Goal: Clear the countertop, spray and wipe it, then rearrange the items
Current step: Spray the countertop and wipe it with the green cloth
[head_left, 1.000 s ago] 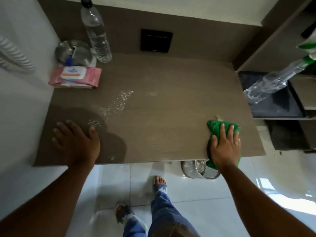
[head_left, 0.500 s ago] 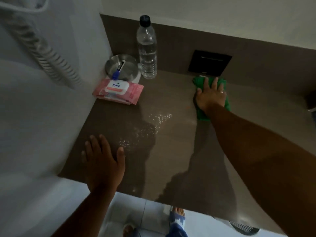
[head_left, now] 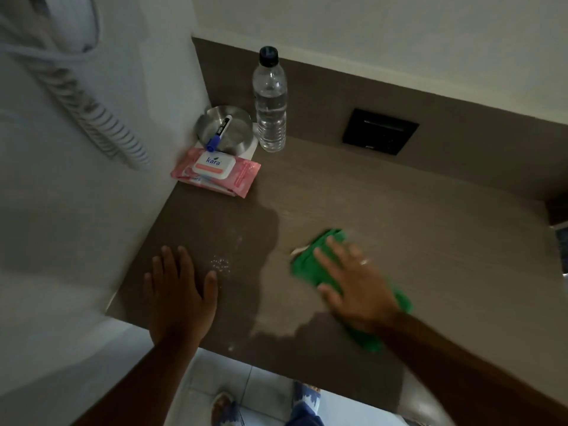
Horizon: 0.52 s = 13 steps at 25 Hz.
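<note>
While the left hand [head_left: 181, 298] lies flat, fingers spread, on the brown countertop [head_left: 430, 241] near its front edge, the right hand [head_left: 353, 284] presses open-palmed on a green cloth [head_left: 307, 259], blurred. Droplets [head_left: 221, 263] glisten just beyond the left thumb. Farther back, well apart from both hands, sit a pink wipes pack [head_left: 216, 172], a steel dish [head_left: 226, 130] holding a marker [head_left: 219, 133], and a water bottle [head_left: 270, 103].

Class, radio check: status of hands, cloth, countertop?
Right hand flat on green cloth, wiping. Left hand braced on countertop. Droplets remain unwiped.
</note>
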### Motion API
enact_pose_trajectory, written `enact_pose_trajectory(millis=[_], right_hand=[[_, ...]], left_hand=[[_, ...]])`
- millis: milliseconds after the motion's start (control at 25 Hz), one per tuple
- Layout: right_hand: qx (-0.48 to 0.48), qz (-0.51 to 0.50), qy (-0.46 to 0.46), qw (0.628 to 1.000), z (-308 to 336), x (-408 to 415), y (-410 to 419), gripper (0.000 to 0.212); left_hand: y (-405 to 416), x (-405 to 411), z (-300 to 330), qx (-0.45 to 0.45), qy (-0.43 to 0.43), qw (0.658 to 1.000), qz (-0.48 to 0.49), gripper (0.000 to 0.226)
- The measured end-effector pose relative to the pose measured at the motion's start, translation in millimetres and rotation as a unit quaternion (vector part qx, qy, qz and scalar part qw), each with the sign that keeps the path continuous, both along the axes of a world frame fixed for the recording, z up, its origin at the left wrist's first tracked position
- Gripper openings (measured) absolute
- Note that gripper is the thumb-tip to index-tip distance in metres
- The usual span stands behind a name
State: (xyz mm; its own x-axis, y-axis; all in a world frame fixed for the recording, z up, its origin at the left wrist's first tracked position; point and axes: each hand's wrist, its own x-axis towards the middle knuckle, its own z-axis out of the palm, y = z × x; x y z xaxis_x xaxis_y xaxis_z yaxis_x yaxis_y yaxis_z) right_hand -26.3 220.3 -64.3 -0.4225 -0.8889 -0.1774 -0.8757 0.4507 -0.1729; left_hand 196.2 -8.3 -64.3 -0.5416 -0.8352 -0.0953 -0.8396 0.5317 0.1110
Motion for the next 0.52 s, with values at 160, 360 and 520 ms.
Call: enact_pose_trajectory(millis=[160, 360, 520], right_hand=[[0.029, -0.278, 0.034, 0.96, 2.2, -116.5, -36.7, 0.066], [0.014, -0.248, 0.026, 0.968, 4.8, -48.9, -128.2, 0.067], [0.011, 0.003, -0.01, 1.0, 4.9, 88.2, -71.5, 0.069]], left_hand=[[-1.0, 2.3, -4.4, -0.003, -0.006, 1.0, -0.003, 0.081], [-0.5, 0.9, -6.1, -0.004, -0.004, 1.0, -0.002, 0.081], [-2.0, 0.6, -4.2, -0.001, -0.011, 1.0, 0.003, 0.08]])
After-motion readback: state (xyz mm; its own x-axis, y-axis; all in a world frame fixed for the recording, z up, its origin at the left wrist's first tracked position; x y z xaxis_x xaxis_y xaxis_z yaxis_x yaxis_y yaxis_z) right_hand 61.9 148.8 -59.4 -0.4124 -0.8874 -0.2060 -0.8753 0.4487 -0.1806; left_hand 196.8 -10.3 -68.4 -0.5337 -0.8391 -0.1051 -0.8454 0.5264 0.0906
